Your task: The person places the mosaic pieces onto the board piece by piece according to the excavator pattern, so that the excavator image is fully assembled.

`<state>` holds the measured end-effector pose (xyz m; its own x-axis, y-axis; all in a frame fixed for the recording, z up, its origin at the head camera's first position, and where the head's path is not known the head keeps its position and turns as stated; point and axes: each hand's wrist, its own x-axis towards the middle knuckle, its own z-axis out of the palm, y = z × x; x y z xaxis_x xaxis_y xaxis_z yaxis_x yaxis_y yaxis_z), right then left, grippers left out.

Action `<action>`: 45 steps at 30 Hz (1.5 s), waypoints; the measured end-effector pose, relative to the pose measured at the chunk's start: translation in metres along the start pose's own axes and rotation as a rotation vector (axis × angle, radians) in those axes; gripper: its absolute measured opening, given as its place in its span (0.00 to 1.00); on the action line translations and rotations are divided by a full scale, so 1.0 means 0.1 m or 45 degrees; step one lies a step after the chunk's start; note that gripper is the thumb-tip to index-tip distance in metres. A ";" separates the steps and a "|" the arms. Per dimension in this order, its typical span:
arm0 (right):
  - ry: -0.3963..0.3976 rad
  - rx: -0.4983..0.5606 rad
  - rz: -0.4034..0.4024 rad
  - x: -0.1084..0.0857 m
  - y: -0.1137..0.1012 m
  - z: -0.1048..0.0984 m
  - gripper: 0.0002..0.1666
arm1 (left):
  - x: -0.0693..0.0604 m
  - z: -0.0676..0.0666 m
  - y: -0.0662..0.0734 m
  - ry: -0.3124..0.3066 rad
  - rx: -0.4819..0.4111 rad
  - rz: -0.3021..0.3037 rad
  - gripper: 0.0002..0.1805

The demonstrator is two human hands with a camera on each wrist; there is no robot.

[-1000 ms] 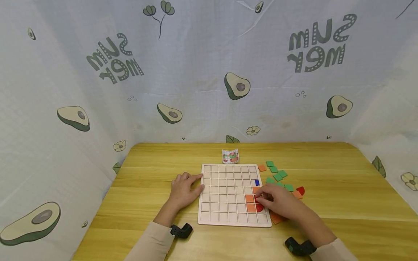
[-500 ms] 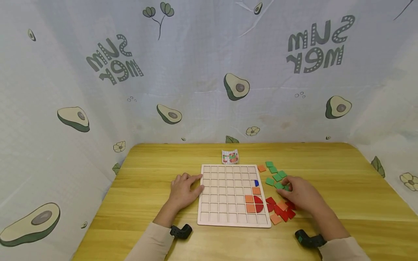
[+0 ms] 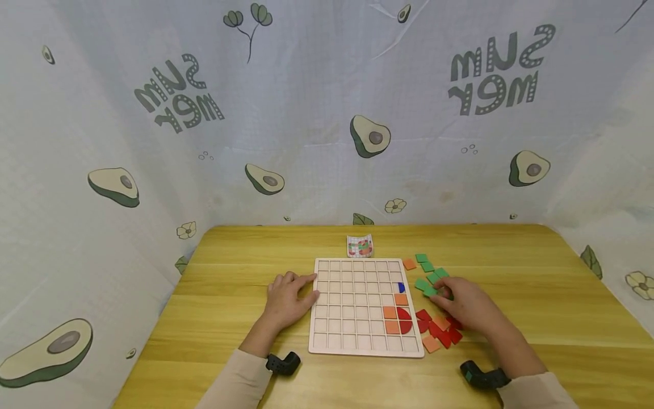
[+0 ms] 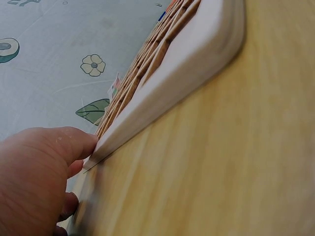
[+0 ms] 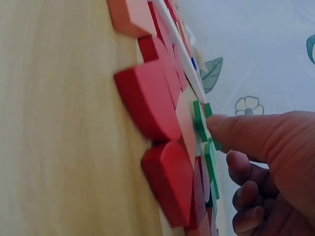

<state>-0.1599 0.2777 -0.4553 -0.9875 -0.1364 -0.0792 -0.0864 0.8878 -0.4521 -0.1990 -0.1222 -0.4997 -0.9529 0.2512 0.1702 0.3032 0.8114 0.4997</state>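
A pale wooden grid board (image 3: pixel 352 307) lies in front of the person. My left hand (image 3: pixel 287 299) rests at its left edge, with thumb and forefinger touching the rim; the left thumb (image 4: pixel 74 140) shows against that rim in the left wrist view. Right of the board, my right hand (image 3: pixel 470 304) holds a green square tile (image 3: pixel 430 292) between thumb and fingers, low among other green tiles (image 3: pixel 434 277). The right thumb (image 5: pixel 231 129) presses on green in the right wrist view; the forefinger is hidden there. Orange squares (image 3: pixel 392 327), red curved pieces (image 3: pixel 405 321) and a blue piece (image 3: pixel 401 287) sit in board cells.
Loose red pieces (image 3: pixel 443 336) and orange tiles (image 3: pixel 431 343) lie near the board's lower right, partly overlapping. One orange tile (image 3: pixel 410 264) is by its upper right corner. A patterned card (image 3: pixel 360 246) stands behind the board. A printed cloth (image 3: pixel 317 113) hangs behind the table.
My right hand left the red piece on the board and went right to the green tiles. Since then it has shifted slightly left, and a green tile moved left with it. The left hand stays.
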 end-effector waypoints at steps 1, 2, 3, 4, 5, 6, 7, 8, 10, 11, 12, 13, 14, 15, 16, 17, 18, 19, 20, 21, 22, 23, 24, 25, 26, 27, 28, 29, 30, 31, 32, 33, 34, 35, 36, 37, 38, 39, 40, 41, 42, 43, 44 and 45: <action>0.002 -0.001 -0.012 0.00 -0.02 0.00 0.17 | 0.00 0.00 0.00 0.004 0.001 0.004 0.25; 0.002 0.003 -0.025 0.00 -0.04 0.01 0.17 | 0.00 0.00 0.00 0.003 0.000 0.006 0.25; 0.001 0.011 -0.036 0.00 -0.07 0.02 0.16 | 0.00 0.00 0.00 0.003 0.000 0.008 0.25; 0.003 0.016 -0.051 0.00 -0.10 0.03 0.16 | 0.00 0.00 0.00 0.001 0.002 0.008 0.25; 0.005 0.026 -0.073 -0.01 -0.13 0.04 0.16 | -0.01 0.00 0.00 -0.001 0.002 0.008 0.25; 0.005 0.038 -0.098 -0.02 -0.16 0.05 0.16 | -0.01 0.00 0.00 -0.003 0.004 0.007 0.25; 0.005 0.048 -0.122 -0.02 -0.20 0.07 0.15 | -0.01 0.00 0.00 -0.004 0.003 0.006 0.25; 0.005 0.057 -0.147 -0.02 -0.23 0.09 0.14 | 0.00 0.00 0.00 -0.007 0.002 0.003 0.25; 0.002 0.068 -0.200 -0.03 -0.31 0.13 0.14 | 0.00 0.00 0.00 -0.011 0.006 -0.002 0.25; -0.005 0.072 -0.222 -0.03 -0.34 0.15 0.13 | 0.00 0.00 0.00 -0.011 0.005 -0.004 0.25; -0.010 0.070 -0.238 -0.03 -0.37 0.17 0.13 | 0.00 0.00 0.00 -0.007 0.005 -0.002 0.25; -0.015 0.063 -0.252 -0.03 -0.41 0.18 0.13 | 0.00 0.00 0.00 -0.008 0.005 -0.006 0.25; -0.021 0.061 -0.262 -0.03 -0.44 0.19 0.13 | 0.00 0.00 0.00 -0.007 0.006 -0.007 0.25; -0.025 0.054 -0.272 -0.02 -0.46 0.20 0.13 | 0.01 0.00 0.00 -0.005 0.007 -0.007 0.25; -0.029 0.048 -0.280 -0.02 -0.49 0.21 0.13 | 0.01 0.00 0.00 -0.001 0.007 -0.009 0.25; -0.028 0.038 -0.287 -0.01 -0.52 0.22 0.13 | 0.01 0.00 0.01 0.003 0.006 -0.011 0.25; -0.025 0.026 -0.298 0.00 -0.54 0.23 0.13 | 0.01 0.00 0.01 0.005 0.007 -0.013 0.24; -0.023 0.014 -0.303 0.01 -0.57 0.23 0.12 | 0.01 0.00 0.01 0.005 0.006 -0.018 0.24; -0.021 0.004 -0.303 0.02 -0.59 0.23 0.12 | 0.01 0.00 0.01 0.008 0.002 -0.017 0.24; -0.020 -0.009 -0.302 0.04 -0.61 0.24 0.12 | 0.01 -0.01 0.01 0.008 -0.001 -0.018 0.24; -0.024 -0.020 -0.294 0.06 -0.63 0.25 0.12 | 0.01 -0.01 0.01 0.008 -0.003 -0.020 0.24; -0.027 -0.029 -0.286 0.08 -0.65 0.25 0.11 | 0.01 -0.01 0.01 0.007 -0.006 -0.020 0.24; -0.032 -0.038 -0.279 0.11 -0.66 0.26 0.11 | 0.01 0.00 0.01 0.005 -0.008 -0.020 0.24; -0.035 -0.046 -0.266 0.13 -0.68 0.27 0.11 | 0.01 0.00 0.01 0.004 -0.009 -0.019 0.24; -0.039 -0.049 -0.255 0.14 -0.69 0.27 0.11 | 0.01 -0.01 0.01 0.001 -0.010 -0.019 0.24; -0.043 -0.050 -0.245 0.16 -0.70 0.28 0.10 | 0.01 -0.01 0.02 -0.003 -0.009 -0.021 0.24; -0.044 -0.048 -0.237 0.17 -0.70 0.29 0.10 | 0.01 -0.01 0.01 -0.005 -0.008 -0.022 0.24; -0.042 -0.045 -0.235 0.18 -0.70 0.30 0.10 | 0.01 -0.01 0.01 -0.008 -0.007 -0.022 0.24; -0.038 -0.045 -0.236 0.18 -0.70 0.30 0.09 | 0.01 -0.01 0.01 -0.010 -0.005 -0.024 0.24; -0.034 -0.040 -0.241 0.19 -0.70 0.31 0.09 | 0.01 -0.02 0.01 -0.011 -0.003 -0.023 0.24; -0.033 -0.033 -0.247 0.19 -0.69 0.31 0.09 | 0.01 -0.02 0.01 -0.011 -0.002 -0.023 0.24; -0.033 -0.021 -0.253 0.19 -0.68 0.31 0.09 | 0.01 -0.02 0.01 -0.011 -0.001 -0.023 0.24; -0.039 0.004 -0.257 0.19 -0.67 0.31 0.09 | 0.01 -0.02 0.01 -0.011 -0.002 -0.024 0.24; -0.048 0.030 -0.252 0.20 -0.65 0.31 0.10 | 0.01 -0.02 0.01 -0.011 -0.004 -0.025 0.24; -0.057 0.056 -0.246 0.21 -0.63 0.30 0.11 | 0.01 -0.03 0.01 -0.010 -0.005 -0.025 0.24; -0.067 0.085 -0.230 0.21 -0.59 0.28 0.12 | 0.01 -0.02 0.01 -0.008 -0.006 -0.024 0.24; -0.073 0.109 -0.208 0.22 -0.56 0.26 0.13 | 0.01 -0.02 0.01 -0.006 -0.008 -0.025 0.24; -0.069 0.128 -0.183 0.23 -0.51 0.24 0.14 | 0.01 -0.02 0.01 -0.004 -0.009 -0.023 0.24; -0.063 0.143 -0.153 0.23 -0.46 0.22 0.16 | 0.01 -0.02 0.01 -0.002 -0.009 -0.021 0.24; -0.049 0.140 -0.125 0.24 -0.40 0.19 0.17 | 0.01 -0.02 0.01 0.000 -0.009 -0.019 0.24; -0.035 0.141 -0.105 0.24 -0.34 0.16 0.18 | 0.01 -0.01 0.01 0.000 -0.007 -0.016 0.24; -0.019 0.137 -0.085 0.24 -0.29 0.13 0.19 | 0.01 -0.01 0.01 0.000 -0.006 -0.013 0.24; -0.002 0.130 -0.065 0.24 -0.24 0.11 0.20 | 0.01 -0.01 0.01 0.001 -0.007 -0.011 0.24; 0.008 0.127 -0.045 0.24 -0.19 0.09 0.21 | 0.01 0.00 0.01 -0.001 -0.005 -0.010 0.24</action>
<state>-0.1808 0.2537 -0.4572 -0.9849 -0.1638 -0.0561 -0.1079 0.8341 -0.5410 -0.2002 -0.1216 -0.4987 -0.9553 0.2449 0.1658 0.2955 0.8113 0.5044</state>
